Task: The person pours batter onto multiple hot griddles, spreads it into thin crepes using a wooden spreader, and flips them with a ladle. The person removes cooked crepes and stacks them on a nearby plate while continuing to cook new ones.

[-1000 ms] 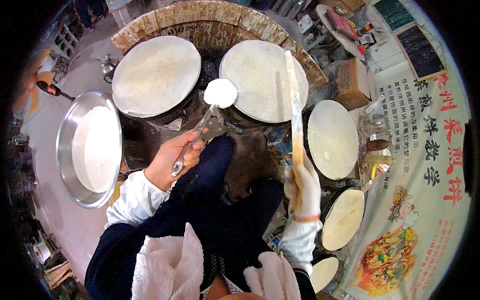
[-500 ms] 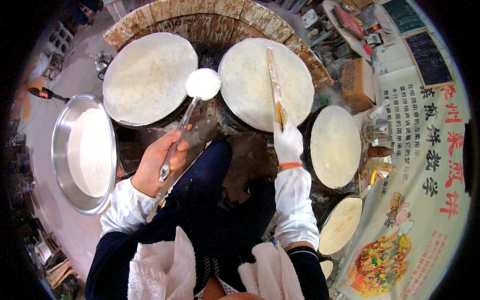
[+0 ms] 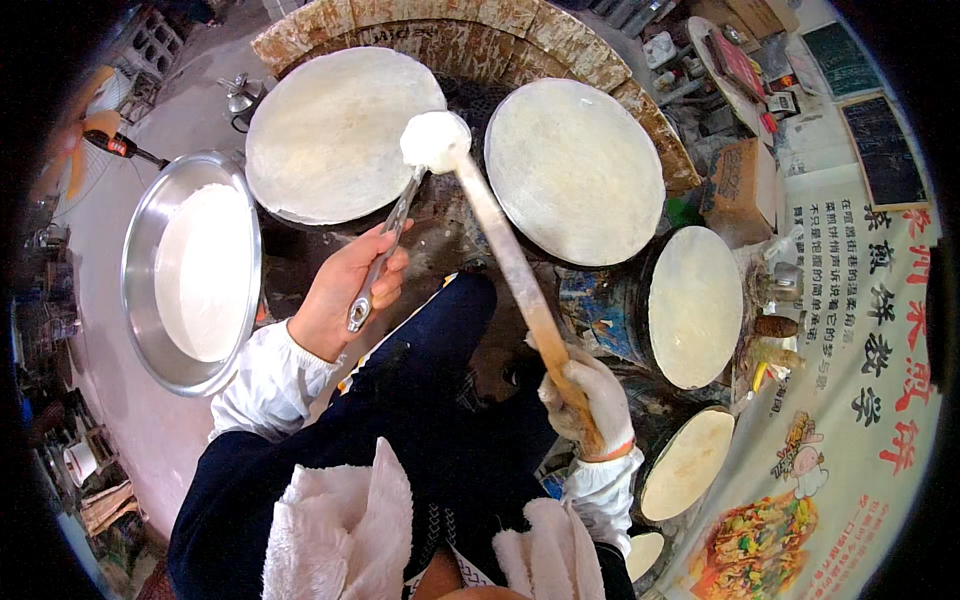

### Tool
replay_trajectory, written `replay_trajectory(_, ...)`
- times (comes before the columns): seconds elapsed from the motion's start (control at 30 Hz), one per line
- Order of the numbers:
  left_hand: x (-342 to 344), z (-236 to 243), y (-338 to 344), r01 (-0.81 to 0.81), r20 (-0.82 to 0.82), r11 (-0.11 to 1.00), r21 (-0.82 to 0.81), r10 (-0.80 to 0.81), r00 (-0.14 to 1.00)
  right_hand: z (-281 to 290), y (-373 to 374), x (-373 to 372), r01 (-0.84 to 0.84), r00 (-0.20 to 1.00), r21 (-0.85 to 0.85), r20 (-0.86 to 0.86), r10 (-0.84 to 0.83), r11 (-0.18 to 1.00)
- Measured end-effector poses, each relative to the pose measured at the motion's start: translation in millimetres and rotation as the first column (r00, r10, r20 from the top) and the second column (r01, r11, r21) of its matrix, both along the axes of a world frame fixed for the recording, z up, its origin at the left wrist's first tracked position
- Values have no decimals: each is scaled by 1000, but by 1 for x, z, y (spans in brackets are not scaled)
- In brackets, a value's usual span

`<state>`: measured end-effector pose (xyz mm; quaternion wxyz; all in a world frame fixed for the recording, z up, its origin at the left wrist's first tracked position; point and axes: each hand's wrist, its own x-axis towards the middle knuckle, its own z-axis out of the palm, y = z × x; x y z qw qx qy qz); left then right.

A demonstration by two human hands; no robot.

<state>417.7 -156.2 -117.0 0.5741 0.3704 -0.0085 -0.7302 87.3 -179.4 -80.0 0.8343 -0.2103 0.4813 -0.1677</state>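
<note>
My bare left hand (image 3: 352, 290) grips the handle of a metal ladle (image 3: 398, 215), whose bowl is heaped with white batter (image 3: 433, 140). In my right hand (image 3: 603, 398), which wears a white glove, is a long, flat wooden spreader (image 3: 515, 260). The spreader's far end meets the rim of the ladle's bowl, between two large round griddles. A pale, thin sheet of batter covers the left griddle (image 3: 340, 135), and another coats the one to its right (image 3: 575, 170). Left of my left hand stands a wide steel basin (image 3: 137, 310) of white batter.
Smaller griddles with pale flatbreads curve down my right side, including an upper one (image 3: 697, 305) and a lower one (image 3: 688, 465). A curved, batter-stained guard (image 3: 600, 70) rises behind the large griddles. At the right are a cardboard box (image 3: 740, 190) and a printed banner (image 3: 840, 400).
The spreader has lifted off the right large griddle and swung left to the ladle's bowl. My right hand has drawn back toward me. The view has shifted, moving the scene rightward.
</note>
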Motion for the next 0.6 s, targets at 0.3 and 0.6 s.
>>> replay_trajectory(0.3,2,-9,11,8,8,1000,2,-9,1000,38,12,29,125,976,-193,198,-86,973)
replay_trajectory(0.6,-1,32,15,57,374,997,-59,-30,927,-5,-25,2,345,938,-339,153,-310,875)
